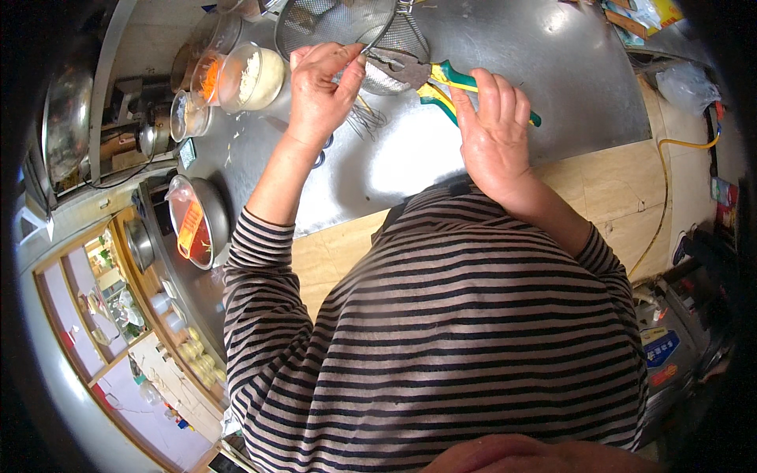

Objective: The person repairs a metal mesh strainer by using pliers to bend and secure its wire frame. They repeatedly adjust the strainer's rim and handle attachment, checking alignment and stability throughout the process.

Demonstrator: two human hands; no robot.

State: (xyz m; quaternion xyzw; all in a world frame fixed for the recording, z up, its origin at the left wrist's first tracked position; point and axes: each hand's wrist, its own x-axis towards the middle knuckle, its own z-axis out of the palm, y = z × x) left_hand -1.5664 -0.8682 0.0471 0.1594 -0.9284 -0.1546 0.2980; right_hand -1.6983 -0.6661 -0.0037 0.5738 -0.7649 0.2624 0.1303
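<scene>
My left hand (319, 94) is pinched at the wire rim or handle of a metal mesh strainer (327, 24) near the top of the view. My right hand (493, 130) grips pliers with yellow-and-green handles (441, 74). Their dark jaws reach to the mesh and wire beside my left fingers; whether they clamp anything is unclear. More mesh (406, 39) lies behind them. Loose thin wires (367, 122) rest on the steel tabletop (552, 87) below, and a dark-blue looped handle (320, 158) shows partly behind my left wrist.
At left stand bowls of shredded orange food (206, 79) and pale shreds (248, 83), and a steel bowl (213, 225) with red contents. A plastic bag (682, 88) and yellow hose (666, 158) are at right, along with someone's shoe (680, 251) below.
</scene>
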